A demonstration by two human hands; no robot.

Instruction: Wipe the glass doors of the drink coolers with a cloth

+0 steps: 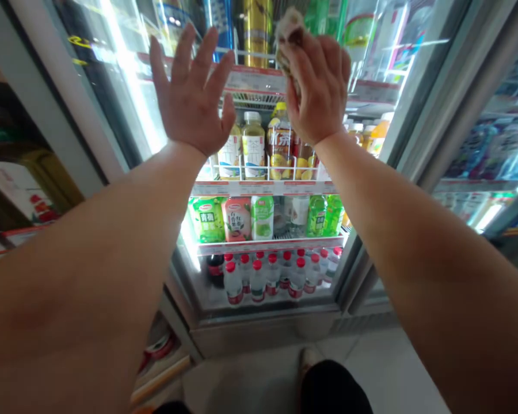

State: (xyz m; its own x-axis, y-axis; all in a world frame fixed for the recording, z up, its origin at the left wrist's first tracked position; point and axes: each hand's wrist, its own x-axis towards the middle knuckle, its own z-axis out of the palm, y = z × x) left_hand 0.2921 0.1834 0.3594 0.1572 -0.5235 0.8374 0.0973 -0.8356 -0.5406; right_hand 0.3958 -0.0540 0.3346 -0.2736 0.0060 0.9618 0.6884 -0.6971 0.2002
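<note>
My left hand [194,103] is raised before the glass door [207,293] of a drinks fridge, fingers spread and nothing in it. It seems to be at the glass, though I cannot tell whether the palm touches. To the right, my right hand [319,86] is closed around a crumpled, light-coloured cloth [289,34], part of which is hidden under the fingers. Both hands are at the height of the upper shelves. Behind the glass between them stand tea bottles [254,144] on a shelf with a white wire rail.
Green and pink drink bottles [237,218] fill a lower shelf, and red-capped water bottles [258,282] stand at the bottom. A metal door frame [414,138] borders another fridge on the right. Large oil-like bottles [38,184] sit on a shelf at left. Tiled floor [250,385] lies below.
</note>
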